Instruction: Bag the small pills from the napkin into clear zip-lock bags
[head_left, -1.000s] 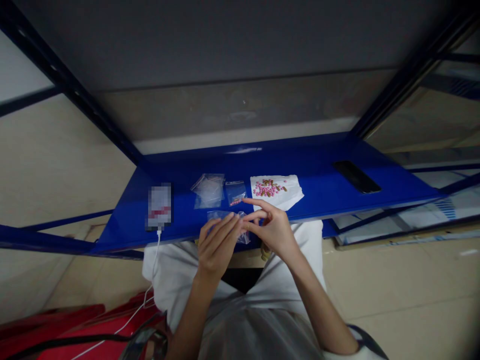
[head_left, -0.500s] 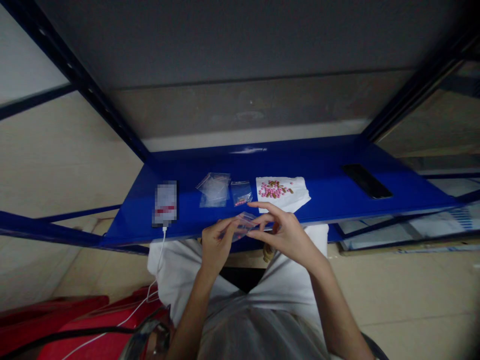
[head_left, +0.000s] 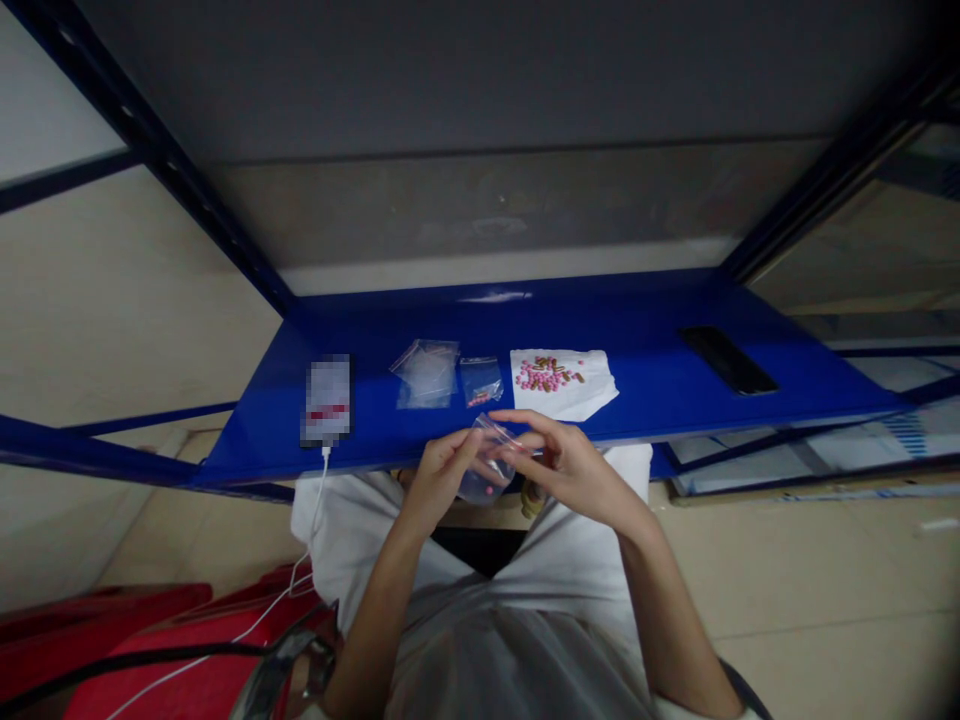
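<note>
Between my two hands hangs a small clear zip bag [head_left: 480,487], with a pink pill showing near its bottom. My left hand [head_left: 441,478] pinches the bag's left side near the top. The fingers of my right hand [head_left: 568,463] are closed on its upper right edge. Just beyond lies another zip bag [head_left: 480,375] with several pills in its lower end. To its right, pink pills and brown capsules [head_left: 551,374] are heaped on a sheet of white paper [head_left: 589,400]. A stack of flat clear zip bags [head_left: 429,378] rests to the left.
All this lies on a blue shelf [head_left: 375,325] with blue metal uprights. A phone [head_left: 328,400] with a white cable [head_left: 321,490] plugged in is at the left; a dark phone [head_left: 729,361] is at the right. Red plastic [head_left: 180,630] stands low at the left.
The bag has gone from slanted to hanging more upright, its mouth spread and its lower part bulging toward me. My right fingers have come in against its upper edge.
</note>
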